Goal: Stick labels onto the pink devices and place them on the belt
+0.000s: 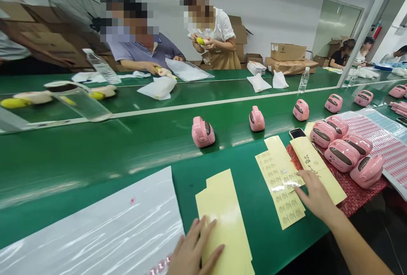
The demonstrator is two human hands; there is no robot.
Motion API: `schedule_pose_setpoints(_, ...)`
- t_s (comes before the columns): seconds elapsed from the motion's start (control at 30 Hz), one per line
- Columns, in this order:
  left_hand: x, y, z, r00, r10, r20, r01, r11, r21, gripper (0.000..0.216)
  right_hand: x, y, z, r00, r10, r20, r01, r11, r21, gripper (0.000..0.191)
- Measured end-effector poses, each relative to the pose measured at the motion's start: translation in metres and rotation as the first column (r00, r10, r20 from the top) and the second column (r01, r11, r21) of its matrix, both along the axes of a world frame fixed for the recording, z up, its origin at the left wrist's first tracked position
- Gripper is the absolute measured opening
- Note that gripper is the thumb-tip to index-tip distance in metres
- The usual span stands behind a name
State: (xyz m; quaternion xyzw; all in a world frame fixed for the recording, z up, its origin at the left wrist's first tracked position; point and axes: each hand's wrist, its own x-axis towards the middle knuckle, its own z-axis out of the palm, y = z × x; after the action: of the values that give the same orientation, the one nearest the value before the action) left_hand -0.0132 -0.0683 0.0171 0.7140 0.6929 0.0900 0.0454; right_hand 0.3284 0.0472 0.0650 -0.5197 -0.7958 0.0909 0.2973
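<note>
Resting palm down, the left hand [192, 247]: fingers loosely spread on a plain yellow sheet [227, 215], nothing gripped.

Right hand [316, 194]: half open, thumb and forefinger parted, tips at the right side of a sticker sheet [286, 203]; whether a sticker is caught under them cannot be told.

Sticker sheet: lying flat on the green table [251, 207], right of the plain sheet and apart from it. Grey-printed stickers remain in rows over the middle and lower part; the top is bare, so part of the stock is judged used and a good share left. Plain sheet: no print visible; perhaps spent, perhaps a backing.

Folded yellow card [313, 162], handwritten: one, beside the sticker sheet, partly over red bubble wrap [358, 200].

Pink gadgets [341, 156]: five grouped on and about the wrap; others spaced in a row on the green strip [152, 139] beyond. Which of them already bear a grey sticker is too small to tell.

White plastic sheet [111, 224]: one, left. Phone [297, 133]: one, behind the card.
</note>
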Motion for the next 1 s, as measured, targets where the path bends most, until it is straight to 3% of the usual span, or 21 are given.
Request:
schedule_pose_setpoints(0.13, 0.040, 0.007, 0.002, 0.999, -0.044, -0.014, 0.044, 0.999, -0.002, 0.048, -0.031, -0.009, -0.033, 0.990, -0.011, 0.143, 0.025, 0.995, -0.096, 0.042)
schedule_pose_setpoints(0.33, 0.055, 0.015, 0.001, 0.999, 0.007, 0.034, -0.005, 0.997, -0.071, 0.052, -0.037, -0.011, -0.066, 0.988, -0.063, 0.139, 0.060, 0.998, 0.028, 0.040)
schedule_pose_setpoints(0.5, 0.051, 0.024, 0.006, 0.963, 0.115, 0.243, -0.091, 0.990, -0.107, 0.059, -0.035, -0.016, -0.064, 0.998, -0.067, 0.013, 0.064, 0.986, 0.155, 0.033)
schedule_pose_setpoints(0.63, 0.051, 0.026, 0.014, 0.856, 0.208, 0.473, -0.162, 0.977, -0.135, 0.057, -0.040, -0.030, -0.060, 0.999, -0.024, -0.036, 0.030, 0.982, 0.186, 0.027)
schedule_pose_setpoints(0.73, 0.057, 0.027, 0.018, 0.801, 0.204, 0.562, -0.148, 0.978, -0.145, 0.054, -0.042, -0.041, -0.062, 1.000, 0.020, 0.019, -0.023, 0.981, 0.191, 0.026)
schedule_pose_setpoints(0.83, 0.061, 0.026, 0.019, 0.804, 0.168, 0.571, -0.144, 0.986, -0.088, 0.050, -0.041, -0.048, -0.063, 0.999, 0.042, 0.011, -0.044, 0.982, 0.185, 0.025)
schedule_pose_setpoints(0.93, 0.059, 0.024, 0.018, 0.760, 0.228, 0.609, -0.259, 0.965, -0.039, 0.048, -0.044, -0.054, -0.056, 0.987, 0.047, -0.152, -0.034, 0.995, 0.090, 0.024)
schedule_pose_setpoints(1.0, 0.056, 0.023, 0.020, 0.662, 0.286, 0.692, -0.337, 0.939, -0.066, 0.049, -0.053, -0.058, -0.049, 0.942, 0.087, -0.325, -0.132, 0.984, -0.121, 0.025)
